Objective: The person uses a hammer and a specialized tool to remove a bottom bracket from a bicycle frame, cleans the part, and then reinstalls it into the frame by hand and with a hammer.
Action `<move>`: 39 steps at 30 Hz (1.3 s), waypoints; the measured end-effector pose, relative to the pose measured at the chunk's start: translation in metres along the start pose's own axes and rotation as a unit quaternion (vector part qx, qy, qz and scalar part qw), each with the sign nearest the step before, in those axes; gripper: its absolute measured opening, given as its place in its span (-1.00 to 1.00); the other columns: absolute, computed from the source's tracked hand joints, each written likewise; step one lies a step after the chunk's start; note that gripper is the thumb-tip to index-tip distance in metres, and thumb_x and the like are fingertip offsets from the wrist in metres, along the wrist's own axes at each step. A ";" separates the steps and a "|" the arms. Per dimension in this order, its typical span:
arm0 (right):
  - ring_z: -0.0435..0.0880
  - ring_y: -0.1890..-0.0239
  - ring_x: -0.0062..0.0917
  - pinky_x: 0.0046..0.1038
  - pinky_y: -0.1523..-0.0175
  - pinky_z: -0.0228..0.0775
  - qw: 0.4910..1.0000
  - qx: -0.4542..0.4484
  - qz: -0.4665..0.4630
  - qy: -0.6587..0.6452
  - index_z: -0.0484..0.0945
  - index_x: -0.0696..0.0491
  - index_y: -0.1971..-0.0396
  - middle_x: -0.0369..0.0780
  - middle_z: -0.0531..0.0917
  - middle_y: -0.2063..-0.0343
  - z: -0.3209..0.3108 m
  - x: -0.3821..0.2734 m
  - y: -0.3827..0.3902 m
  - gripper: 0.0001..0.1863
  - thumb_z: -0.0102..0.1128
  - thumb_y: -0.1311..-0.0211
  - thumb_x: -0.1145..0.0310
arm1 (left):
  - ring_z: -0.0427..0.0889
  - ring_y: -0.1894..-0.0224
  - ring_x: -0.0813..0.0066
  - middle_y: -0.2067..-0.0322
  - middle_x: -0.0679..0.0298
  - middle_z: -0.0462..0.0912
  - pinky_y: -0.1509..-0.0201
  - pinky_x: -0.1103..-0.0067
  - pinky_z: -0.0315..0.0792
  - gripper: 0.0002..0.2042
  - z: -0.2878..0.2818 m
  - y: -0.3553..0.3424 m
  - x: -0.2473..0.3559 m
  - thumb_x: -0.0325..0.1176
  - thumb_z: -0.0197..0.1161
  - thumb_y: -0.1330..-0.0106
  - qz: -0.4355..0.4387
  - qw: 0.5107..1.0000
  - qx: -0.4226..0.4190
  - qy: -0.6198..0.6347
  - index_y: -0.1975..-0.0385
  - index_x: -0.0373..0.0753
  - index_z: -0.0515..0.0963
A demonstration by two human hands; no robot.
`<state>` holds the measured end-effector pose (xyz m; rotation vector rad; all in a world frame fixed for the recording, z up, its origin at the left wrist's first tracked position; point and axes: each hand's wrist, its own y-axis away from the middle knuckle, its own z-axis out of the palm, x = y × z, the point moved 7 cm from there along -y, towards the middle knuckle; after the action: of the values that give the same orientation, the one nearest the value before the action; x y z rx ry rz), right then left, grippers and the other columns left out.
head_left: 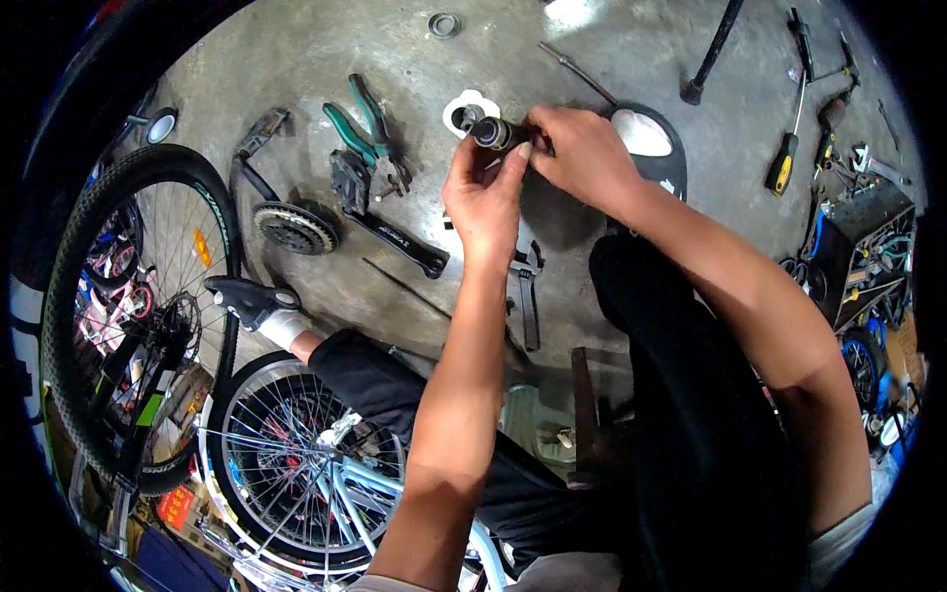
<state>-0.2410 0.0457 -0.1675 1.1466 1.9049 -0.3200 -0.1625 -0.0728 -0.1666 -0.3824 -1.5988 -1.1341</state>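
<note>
Grey concrete floor (296, 59), far middle; short dark metal cylinder (490, 132) pinched between left hand (483, 197) and right hand (582, 153), both closed on it; probably heavy, rigid, greasy; best held round the barrel.

The right hand (582, 153) covers one end of the dark cylindrical part (493, 132), so its full length cannot be told. Both elbows run off the lower edge. The toolbox (868, 252) contents at the right rim are too small and bent to name.
</note>
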 end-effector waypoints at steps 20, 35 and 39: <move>0.64 0.06 -0.13 -0.21 -0.06 0.51 0.996 -0.034 -0.058 -0.051 0.53 -0.07 -0.12 -0.08 0.63 0.13 -0.005 0.012 0.002 -0.53 0.29 -0.15 0.37 | 0.66 0.26 0.37 0.18 0.14 0.59 0.15 0.49 0.57 -0.53 0.000 -0.005 -0.022 -0.40 0.49 -0.18 0.123 0.967 0.050 -0.217 -0.04 -0.43 0.50; 0.68 0.17 -0.25 -0.28 0.11 0.54 0.995 0.013 -0.087 -0.049 0.60 -0.10 0.06 -0.22 0.62 0.20 -0.012 0.004 0.012 -0.63 0.40 -0.11 0.20 | 0.62 0.06 0.36 0.00 0.09 0.59 0.04 0.48 0.55 -0.38 -0.016 0.047 0.001 -0.51 0.40 -0.21 0.175 0.928 0.047 -0.327 -0.28 -0.34 0.31; 0.69 0.20 -0.28 -0.27 0.15 0.55 0.994 0.031 -0.106 -0.009 0.58 -0.12 0.03 -0.24 0.62 0.19 -0.012 0.001 0.016 -0.61 0.40 -0.13 0.20 | 0.57 0.08 0.38 0.01 0.09 0.56 0.01 0.48 0.48 -0.44 -0.073 0.128 -0.007 -0.49 0.36 -0.28 0.074 0.911 0.130 -0.385 -0.26 -0.35 0.30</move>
<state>-0.2351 0.0618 -0.1577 0.9785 2.0163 -0.5065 -0.0243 -0.0669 -0.1163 -0.8257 -2.3242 -0.6533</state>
